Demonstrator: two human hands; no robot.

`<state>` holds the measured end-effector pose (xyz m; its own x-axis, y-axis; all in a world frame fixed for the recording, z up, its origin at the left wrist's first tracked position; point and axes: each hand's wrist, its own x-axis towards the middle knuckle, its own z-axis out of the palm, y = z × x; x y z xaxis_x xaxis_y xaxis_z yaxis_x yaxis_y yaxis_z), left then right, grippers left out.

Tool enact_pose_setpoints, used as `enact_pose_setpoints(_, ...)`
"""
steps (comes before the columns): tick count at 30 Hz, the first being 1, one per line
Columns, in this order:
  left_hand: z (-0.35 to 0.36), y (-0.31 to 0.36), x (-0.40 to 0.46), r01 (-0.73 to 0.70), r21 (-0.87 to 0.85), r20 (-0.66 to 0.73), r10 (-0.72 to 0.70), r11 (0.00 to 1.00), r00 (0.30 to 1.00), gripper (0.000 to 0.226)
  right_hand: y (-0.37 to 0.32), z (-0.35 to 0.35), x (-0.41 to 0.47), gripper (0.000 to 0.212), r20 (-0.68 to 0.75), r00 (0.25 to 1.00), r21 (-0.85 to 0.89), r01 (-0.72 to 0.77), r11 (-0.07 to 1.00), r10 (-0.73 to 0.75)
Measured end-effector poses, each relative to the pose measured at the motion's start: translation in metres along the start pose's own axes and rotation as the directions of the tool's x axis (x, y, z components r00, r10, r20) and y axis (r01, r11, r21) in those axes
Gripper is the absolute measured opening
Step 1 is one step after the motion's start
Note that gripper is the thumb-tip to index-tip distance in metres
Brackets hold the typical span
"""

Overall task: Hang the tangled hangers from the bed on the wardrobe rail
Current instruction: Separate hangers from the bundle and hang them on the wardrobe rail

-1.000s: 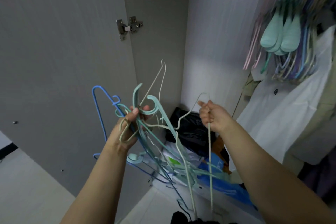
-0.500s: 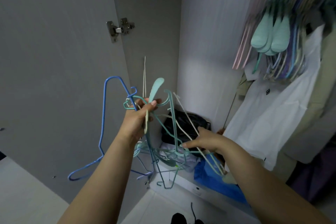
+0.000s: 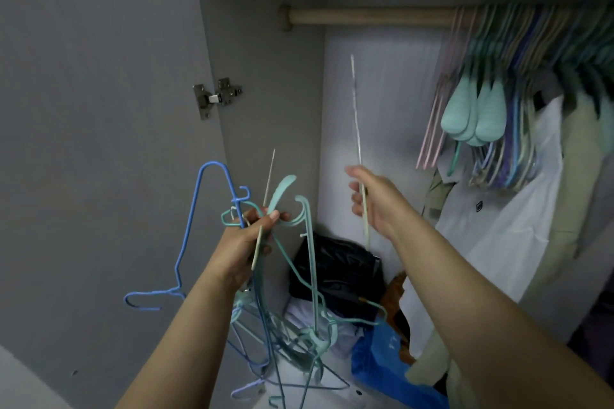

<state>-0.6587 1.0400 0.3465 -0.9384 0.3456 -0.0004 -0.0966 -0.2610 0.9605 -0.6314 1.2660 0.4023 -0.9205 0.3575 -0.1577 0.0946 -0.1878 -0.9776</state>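
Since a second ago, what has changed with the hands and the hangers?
The right hand has risen from low in the tangle and now lifts one thin pale hanger, apparently clear of the bunch, toward the wooden rail. The left hand keeps its grip on the tangled hangers; the blue hanger still dangles at its left.

You've got two hands in view: left hand (image 3: pixel 242 242) at 7 o'clock, right hand (image 3: pixel 375 202) at 3 o'clock from it. Left one grips one tangled bunch of hangers (image 3: pixel 282 309): one blue wire hanger (image 3: pixel 196 222) clear at 9 o'clock, teal ones at least three, exact count can't tell. Right one pinches one thin pale hanger (image 3: pixel 357 129). One wooden rail (image 3: pixel 365 16) at 12 o'clock. Hung hangers (image 3: pixel 518 103) at 2 o'clock: too many and blurred to count. One door hinge (image 3: pixel 217 98). One black bag (image 3: pixel 339 272), one blue bag (image 3: pixel 392 375).
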Motion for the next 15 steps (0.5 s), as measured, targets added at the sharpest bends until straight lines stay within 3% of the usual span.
enact_pose_setpoints(5, 0.016, 0.021, 0.01, -0.035, 0.022, -0.019, 0.035, 0.999, 0.999, 0.014, -0.096, 0.025, 0.046, 0.025, -0.131, 0.983, 0.16, 0.151, 0.976, -0.131)
enact_pose_setpoints(9, 0.027, 0.036, 0.01, -0.058, 0.058, -0.027, 0.06, 0.997, 0.998, 0.028, -0.118, 0.018, 0.075, 0.028, -0.189, 0.981, 0.24, 0.075, 0.968, -0.03)
enact_pose_setpoints(13, 0.03, 0.039, 0.009, -0.05, 0.046, -0.023, 0.051, 0.998, 0.998, 0.039, -0.124, 0.007, 0.086, 0.035, -0.267, 0.963, 0.173, 0.096, 0.98, -0.047)
enact_pose_setpoints(15, 0.03, 0.04, 0.01, -0.046, 0.047, -0.011, 0.047, 0.998, 0.999, 0.045, -0.132, 0.003, 0.091, 0.039, -0.261, 0.965, 0.317, 0.11, 0.942, -0.025)
